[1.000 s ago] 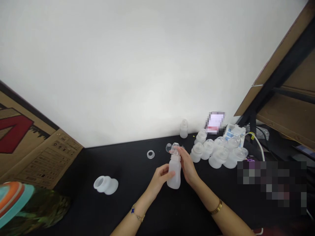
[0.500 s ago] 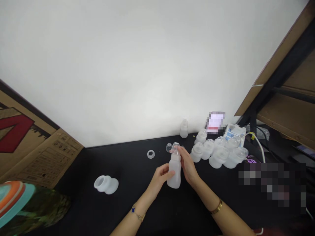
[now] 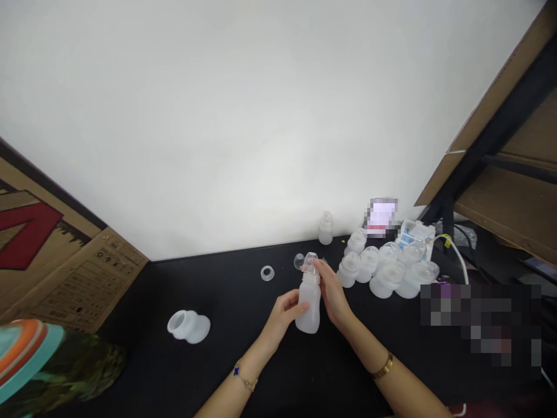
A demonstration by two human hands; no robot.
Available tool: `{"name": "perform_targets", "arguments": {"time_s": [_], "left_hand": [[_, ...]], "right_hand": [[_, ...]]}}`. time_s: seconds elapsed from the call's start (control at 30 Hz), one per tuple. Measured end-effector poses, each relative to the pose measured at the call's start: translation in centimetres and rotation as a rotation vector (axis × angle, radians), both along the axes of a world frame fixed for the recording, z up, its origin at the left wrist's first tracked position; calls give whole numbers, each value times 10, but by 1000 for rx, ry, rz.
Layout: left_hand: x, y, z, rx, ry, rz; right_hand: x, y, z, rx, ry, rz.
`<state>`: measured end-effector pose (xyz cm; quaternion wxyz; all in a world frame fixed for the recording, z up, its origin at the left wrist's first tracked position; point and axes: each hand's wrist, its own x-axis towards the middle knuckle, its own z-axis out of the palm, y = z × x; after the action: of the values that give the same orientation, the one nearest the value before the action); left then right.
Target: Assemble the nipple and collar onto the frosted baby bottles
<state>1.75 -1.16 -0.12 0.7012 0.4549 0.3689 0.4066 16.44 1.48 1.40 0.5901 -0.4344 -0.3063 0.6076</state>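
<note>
A frosted white plastic bottle stands upright on the black table. My left hand is wrapped round its body from the left. My right hand is at its right side, fingers pinched on the clear teat at the bottle's neck. A loose clear cap lies just behind the bottle.
A white ring lies left of the bottle. An open bottle lies on its side further left. Several capped bottles cluster at the right, one bottle stands by the wall. Cardboard box at left, shelf frame at right.
</note>
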Motion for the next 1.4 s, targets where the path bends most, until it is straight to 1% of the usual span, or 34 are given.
{"name": "perform_targets", "arguments": {"time_s": [0.37, 0.77, 0.93, 1.4], "left_hand": [[-1, 0, 1, -8, -12, -4], [-3, -1, 2, -38, 13, 21], [-2, 0, 3, -43, 5, 19], [-3, -1, 5, -50, 29, 12]], "right_hand": [[0, 0, 1, 5, -4, 5], [0, 1, -1, -7, 10, 0], [0, 1, -2, 16, 14, 7], [1, 1, 0, 4, 1, 20]]}}
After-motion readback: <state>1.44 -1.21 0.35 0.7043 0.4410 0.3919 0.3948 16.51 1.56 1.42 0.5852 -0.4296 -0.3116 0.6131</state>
